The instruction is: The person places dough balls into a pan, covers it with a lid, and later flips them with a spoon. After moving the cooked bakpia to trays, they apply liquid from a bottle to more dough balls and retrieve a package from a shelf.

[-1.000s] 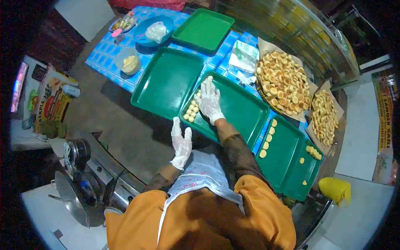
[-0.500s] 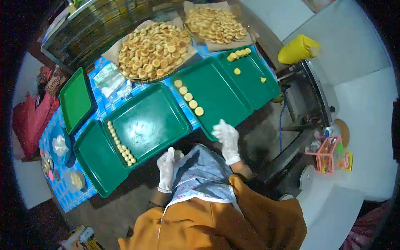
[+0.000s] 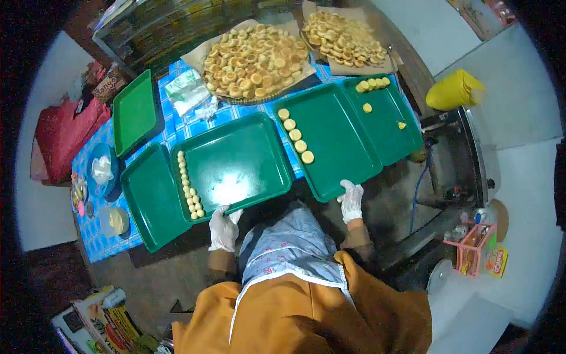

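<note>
My left hand (image 3: 224,229), in a white glove, is at the front rim of a green tray (image 3: 253,168). Its fingertips reach the rim and the thumb stands apart. Along that tray's left side runs a line of small pale dough balls (image 3: 186,183). My right hand (image 3: 351,202), also gloved, has its fingers bent over the front right corner of another green tray (image 3: 333,135). Several flat round dough pieces (image 3: 295,135) line this tray's left side. Part of each hand's grip is hidden.
Behind the trays, baked rounds (image 3: 253,62) are heaped on paper, with a second heap (image 3: 345,38) farther right. A smaller tray (image 3: 386,121) holds a few dough pieces. A blue basin (image 3: 97,186) stands left; a pink basket (image 3: 471,248) is at right.
My left hand has moved up to the front rim of its tray. My right hand has lowered from above the other tray to its front corner. The view has shifted.
</note>
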Demonstrator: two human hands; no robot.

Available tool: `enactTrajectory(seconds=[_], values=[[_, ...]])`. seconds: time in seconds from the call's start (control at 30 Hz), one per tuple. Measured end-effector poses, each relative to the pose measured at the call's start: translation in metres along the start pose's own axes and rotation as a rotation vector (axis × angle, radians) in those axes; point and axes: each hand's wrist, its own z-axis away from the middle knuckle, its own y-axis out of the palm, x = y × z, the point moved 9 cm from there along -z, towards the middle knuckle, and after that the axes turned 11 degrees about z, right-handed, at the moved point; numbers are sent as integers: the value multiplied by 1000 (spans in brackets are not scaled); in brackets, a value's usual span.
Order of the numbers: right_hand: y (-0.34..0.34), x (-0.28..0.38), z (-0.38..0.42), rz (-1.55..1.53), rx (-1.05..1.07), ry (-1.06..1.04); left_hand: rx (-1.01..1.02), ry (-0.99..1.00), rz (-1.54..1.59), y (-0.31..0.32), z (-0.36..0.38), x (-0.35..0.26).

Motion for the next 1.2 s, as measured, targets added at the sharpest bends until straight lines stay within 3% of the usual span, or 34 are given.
enactTrajectory(seconds=[0.03, 0.07, 0.1, 0.17, 0.23, 0.27, 0.3, 0.37, 0.43, 0.5, 0.57, 0.6, 0.63, 0.7, 0.73, 0.77, 0.83, 0.87, 0.9, 0.93, 0.97, 1.03, 1.07, 1.17, 1.2], values=[[-1, 6, 3, 33, 13, -68, -9, 47, -200, -2, 15, -39], [1, 6, 7, -93, 6, 120, -35, 34, -217, -3, 32, -73], [5, 5, 6, -79, 7, 145, -80, 117, -308, -14, 43, -63], [3, -4, 14, -62, -8, 201, -124, 19, -36, -27, 65, -65], [9, 3, 18, 172, 5, -82, -184, 14, 225, -42, 82, -67], [12, -3, 19, 82, -13, -9, -116, 175, 135, -42, 87, -88], [18, -1, 20, -12, -33, 60, -177, 20, 294, -61, 83, -41], [30, -4, 14, -169, -29, 111, -338, -268, 722, -48, 80, -58], [46, -1, 5, -326, -22, 157, -336, -294, 521, -41, 71, -50], [45, 10, -4, -323, -81, 104, -62, 29, -433, -29, 51, -42], [37, 5, -9, -411, -70, 116, 20, 173, -548, 8, 40, -72], [29, 2, -3, -452, -79, 146, 37, 591, -369, 17, 41, -66], [14, 0, 7, -496, -102, 176, 53, 356, -471, 17, 23, -15], [-9, 14, 41, -549, -18, 160, 165, 140, 54, 39, 9, 2], [-23, -12, 51, -582, 19, 160, 191, -110, 490, 52, 10, 7], [-50, -12, 76, -356, -115, 212, 244, -329, 606, 74, 18, -7], [-94, -47, 105, -350, -186, 278, 264, -805, 805, 111, 46, -40], [-116, -71, 115, -366, -184, 320, 626, -888, 843, 129, 48, -26], [-139, -106, 126, -385, -165, 369, 975, -954, 866, 136, 62, -16], [-158, -151, 127, -664, -4, 267, 829, -916, 639, 137, 74, -32], [-182, -182, 133, -938, 169, 156, 871, -946, 721, 149, 82, -40], [-251, -246, 170, -669, -415, 481, 939, -1029, 891, 167, 84, -50], [-283, -271, 184, -728, -490, 469, 982, -930, 731, 174, 83, -61], [-384, -310, 216, -757, -648, 458, 1000, -718, 659, 205, 98, -103], [-413, -314, 218, -810, -543, 514, 1002, -690, 651, 220, 107, -116]])
